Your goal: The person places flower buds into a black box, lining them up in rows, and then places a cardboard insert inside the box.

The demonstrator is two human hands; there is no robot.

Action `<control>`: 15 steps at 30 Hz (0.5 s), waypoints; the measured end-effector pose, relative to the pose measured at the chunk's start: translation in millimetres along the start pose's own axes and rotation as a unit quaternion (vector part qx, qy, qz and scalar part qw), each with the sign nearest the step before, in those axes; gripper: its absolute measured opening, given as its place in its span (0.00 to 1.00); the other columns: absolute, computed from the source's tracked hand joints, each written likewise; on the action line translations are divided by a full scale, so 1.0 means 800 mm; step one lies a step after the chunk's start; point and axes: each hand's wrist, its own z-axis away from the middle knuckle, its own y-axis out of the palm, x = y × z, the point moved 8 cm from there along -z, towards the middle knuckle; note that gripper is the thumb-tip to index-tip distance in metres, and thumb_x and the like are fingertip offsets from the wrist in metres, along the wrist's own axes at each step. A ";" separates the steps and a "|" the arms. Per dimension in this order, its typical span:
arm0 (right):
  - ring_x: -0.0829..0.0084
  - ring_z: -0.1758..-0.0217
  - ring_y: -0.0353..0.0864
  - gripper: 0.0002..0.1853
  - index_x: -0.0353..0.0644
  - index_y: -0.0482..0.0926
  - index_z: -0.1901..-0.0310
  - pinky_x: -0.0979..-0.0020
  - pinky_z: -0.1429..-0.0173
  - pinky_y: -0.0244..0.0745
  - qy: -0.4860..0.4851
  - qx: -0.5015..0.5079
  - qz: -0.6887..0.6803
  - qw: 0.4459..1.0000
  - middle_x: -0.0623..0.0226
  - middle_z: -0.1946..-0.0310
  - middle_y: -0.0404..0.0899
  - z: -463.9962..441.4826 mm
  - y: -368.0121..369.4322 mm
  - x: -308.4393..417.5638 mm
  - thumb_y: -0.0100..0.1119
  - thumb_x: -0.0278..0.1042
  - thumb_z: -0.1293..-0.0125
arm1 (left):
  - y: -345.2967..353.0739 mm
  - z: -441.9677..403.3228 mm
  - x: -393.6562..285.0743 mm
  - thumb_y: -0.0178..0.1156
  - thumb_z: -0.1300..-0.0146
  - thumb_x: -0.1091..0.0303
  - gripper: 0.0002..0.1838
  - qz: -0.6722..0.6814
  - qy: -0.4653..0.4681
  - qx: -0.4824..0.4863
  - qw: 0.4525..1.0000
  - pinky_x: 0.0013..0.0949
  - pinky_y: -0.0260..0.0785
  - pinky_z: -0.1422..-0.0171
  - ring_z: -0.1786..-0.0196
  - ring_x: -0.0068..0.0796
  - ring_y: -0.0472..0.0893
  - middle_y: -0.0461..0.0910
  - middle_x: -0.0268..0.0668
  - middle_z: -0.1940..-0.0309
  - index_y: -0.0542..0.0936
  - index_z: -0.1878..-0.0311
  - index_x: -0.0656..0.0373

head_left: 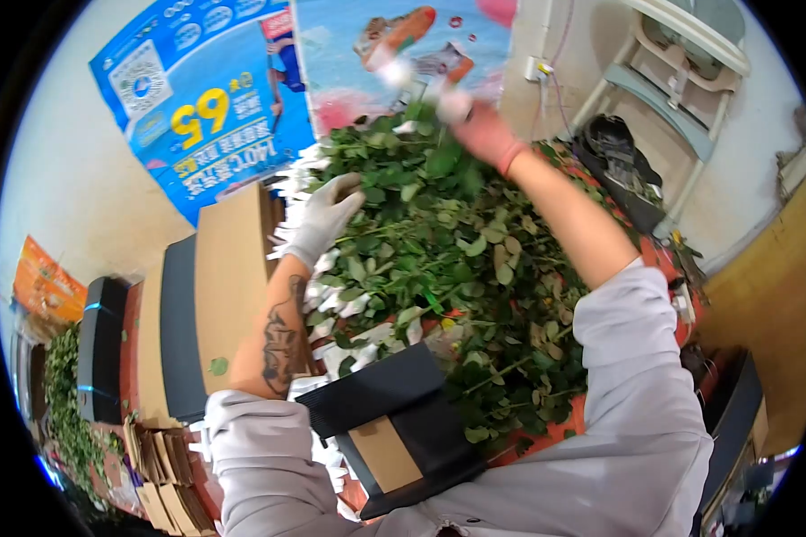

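A large heap of leafy cut-flower stems point(448, 242) lies before me, with many white-wrapped heads point(287, 201) along its left side. My left hand point(330, 215), in a pale glove, is at the left edge of the leaves. Its fingers are loosely bent and apart, with nothing visible between them. At the far side, my right hand point(485, 134) in a pinkish glove is raised over the heap, its fingers closed and smeared by motion. A white-wrapped flower stem point(454, 106) appears at its fingertips, with blurred leaves hanging below.
Close to my body sits a black corrugated sheet point(376, 385) with a brown cardboard piece point(385, 454). Cardboard boards point(233, 277) stand on the left. Posters point(206, 98) cover the back wall. A high chair point(663, 89) and a dark bag point(618, 161) are at the right.
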 end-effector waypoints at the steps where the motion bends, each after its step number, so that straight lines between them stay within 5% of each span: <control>1: 0.48 0.54 0.78 0.21 0.33 0.78 0.59 0.56 0.47 0.71 0.002 -0.118 -0.073 0.990 0.45 0.64 0.79 -0.006 -0.048 -0.022 0.55 0.45 0.45 | -0.005 0.003 0.030 0.58 0.45 0.60 0.29 -0.125 0.003 -0.002 0.992 0.36 0.66 0.40 0.45 0.39 0.76 0.76 0.47 0.48 0.70 0.41 0.63; 3: 0.45 0.52 0.76 0.25 0.33 0.74 0.53 0.57 0.47 0.70 0.088 -0.195 -0.068 0.974 0.40 0.58 0.77 -0.036 -0.121 -0.115 0.56 0.47 0.43 | -0.004 0.026 0.069 0.59 0.47 0.50 0.36 -0.400 -0.017 0.035 0.916 0.42 0.59 0.34 0.37 0.50 0.66 0.67 0.50 0.39 0.65 0.35 0.54; 4: 0.42 0.55 0.75 0.26 0.34 0.72 0.50 0.56 0.47 0.70 0.084 -0.271 -0.054 0.957 0.38 0.58 0.76 -0.028 -0.168 -0.130 0.54 0.49 0.41 | 0.001 0.038 0.091 0.60 0.49 0.46 0.40 -0.473 -0.106 0.106 0.868 0.45 0.51 0.29 0.32 0.49 0.60 0.62 0.47 0.35 0.61 0.33 0.50; 5: 0.40 0.58 0.75 0.24 0.35 0.73 0.51 0.56 0.47 0.69 0.029 -0.344 0.067 0.936 0.41 0.62 0.77 -0.016 -0.214 -0.126 0.55 0.47 0.41 | 0.003 0.044 0.128 0.60 0.51 0.44 0.43 -0.501 -0.121 0.111 0.849 0.47 0.43 0.26 0.29 0.47 0.55 0.61 0.45 0.34 0.60 0.32 0.48; 7: 0.49 0.57 0.75 0.19 0.34 0.73 0.52 0.60 0.47 0.69 0.075 -0.425 0.054 0.901 0.47 0.59 0.77 0.007 -0.286 -0.164 0.51 0.41 0.39 | 0.017 0.059 0.121 0.61 0.52 0.46 0.43 -0.527 -0.171 0.160 0.817 0.47 0.37 0.24 0.28 0.48 0.53 0.61 0.44 0.34 0.60 0.32 0.46; 11: 0.61 0.55 0.75 0.13 0.34 0.73 0.55 0.66 0.46 0.68 0.198 -0.547 -0.115 0.805 0.56 0.56 0.77 0.063 -0.378 -0.243 0.45 0.32 0.37 | 0.031 0.050 0.129 0.60 0.47 0.52 0.32 -0.638 -0.061 0.138 0.755 0.48 0.41 0.26 0.33 0.44 0.62 0.66 0.39 0.37 0.69 0.38 0.48; 14: 0.60 0.53 0.75 0.13 0.36 0.74 0.56 0.63 0.44 0.67 0.188 -0.588 -0.061 0.785 0.56 0.57 0.77 0.088 -0.398 -0.253 0.46 0.33 0.38 | 0.032 0.042 0.115 0.59 0.45 0.53 0.25 -0.632 -0.059 0.176 0.752 0.47 0.54 0.32 0.40 0.42 0.70 0.74 0.42 0.46 0.75 0.45 0.50; 15: 0.60 0.53 0.75 0.13 0.36 0.75 0.56 0.63 0.44 0.67 0.171 -0.584 -0.008 0.794 0.56 0.57 0.77 0.089 -0.394 -0.240 0.46 0.33 0.38 | 0.026 0.043 0.100 0.60 0.46 0.53 0.23 -0.569 -0.109 0.181 0.795 0.45 0.60 0.37 0.44 0.43 0.74 0.77 0.44 0.50 0.77 0.48 0.52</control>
